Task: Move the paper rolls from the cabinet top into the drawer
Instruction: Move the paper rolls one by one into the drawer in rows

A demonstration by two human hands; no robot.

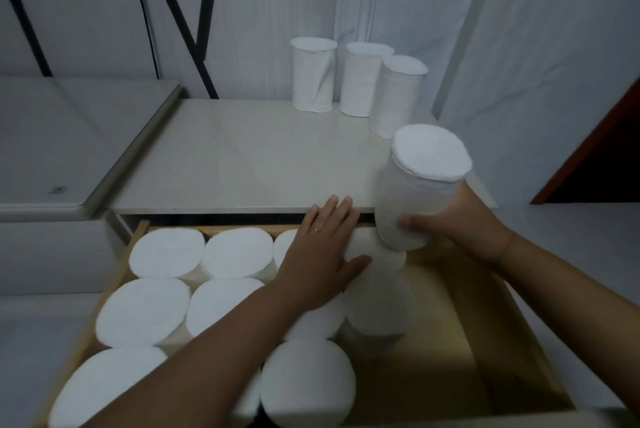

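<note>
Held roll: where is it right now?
In the head view, the held roll is in the right hand, tilted, over the drawer's back right, just in front of the cabinet top edge, beside the left hand.

Three paper rolls point(349, 84) stand on the counter point(242, 157), and one more point(420, 185) is held up. About nine rolls point(166, 252) show in the one open drawer point(512, 341), some hidden by arms.

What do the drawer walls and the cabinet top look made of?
Drawer: looks like light unfinished wood or plywood, tan and matte, thin raw-looking edges. Cabinet top: smooth pale slab with a faint sheen and soft veining, possibly laminate or stone; cannot tell which.
</note>
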